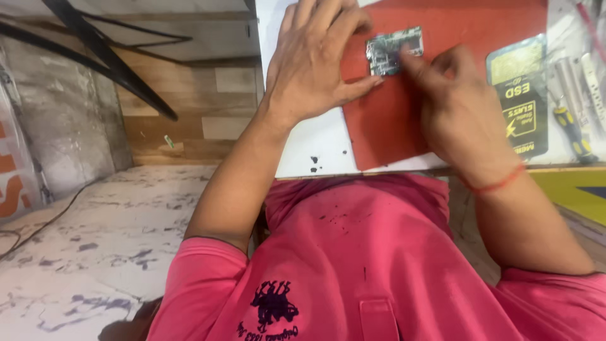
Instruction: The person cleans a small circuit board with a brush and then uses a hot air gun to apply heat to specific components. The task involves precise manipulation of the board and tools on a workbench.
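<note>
1. A small green circuit board [394, 50] lies flat on a red mat [385, 126], in the mat's upper left part, near the top edge of the view.
2. The left hand [314, 63] rests palm down just to the left of the board. Its fingers [341, 25] lie loosely spread and curl over the mat's upper left corner, while the thumb stretches along the board's lower left corner and touches it there.
3. The right hand [457, 113] comes in from the right with most of its fingers folded in. The forefinger [413, 66] points out and presses on the board's lower right edge; neither hand pinches or lifts the board.
4. A thin red thread band [499, 184] circles the right wrist.
5. The red mat sits on a white surface [312, 142] that shows a few small dark specks near its front edge.
6. Just right of the mat lies a dark flat packet with yellow print [521, 95], partly under the line of the right hand.
7. Further right, at the edge of the view, a screwdriver with a yellow and black handle [571, 132] lies among other slim tools that are too blurred to tell apart.
8. The person's pink shirt [379, 252] fills the lower part of the view, with dark spots on the chest.
9. To the left, a marbled floor [95, 240] and a wood-panelled wall [189, 126] show below the surface.
</note>
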